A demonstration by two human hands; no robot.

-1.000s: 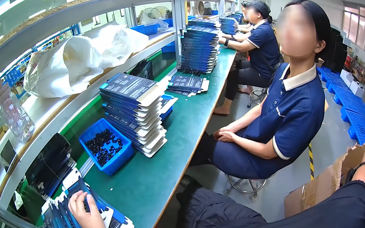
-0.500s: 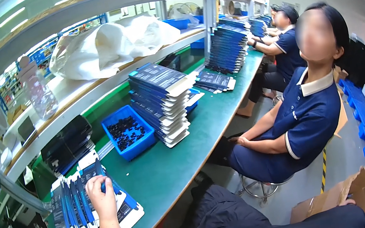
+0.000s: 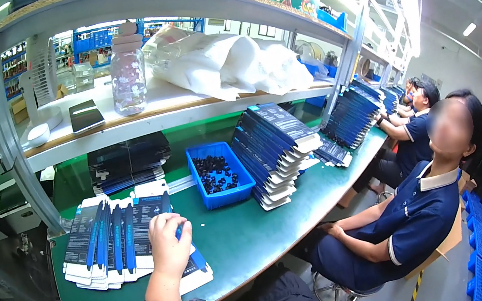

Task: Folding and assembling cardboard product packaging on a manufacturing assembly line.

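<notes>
My left hand [image 3: 170,243], with a black band on its wrist, is over the right part of a fanned row of flat cartons [image 3: 118,240]. Its fingers are curled in and its thumb is bent; whatever they may hold is hidden. The cartons are dark blue and black with white flaps, overlapping near the table's left end. Partly beneath my hand lies another carton [image 3: 197,277], its white flap toward the front edge. My right hand is out of view.
A blue bin [image 3: 226,195] of small black parts stands beyond my hand, beside a tall carton stack [image 3: 270,152]. Another dark stack [image 3: 127,161] sits behind. A shelf [image 3: 183,117] spans the green table [image 3: 242,250]. A seated person [image 3: 389,221] is at the right.
The view has swung, so the table and shelf appear farther right and more of the left end shows. My left hand stays over the cartons, its fingers still curled.
</notes>
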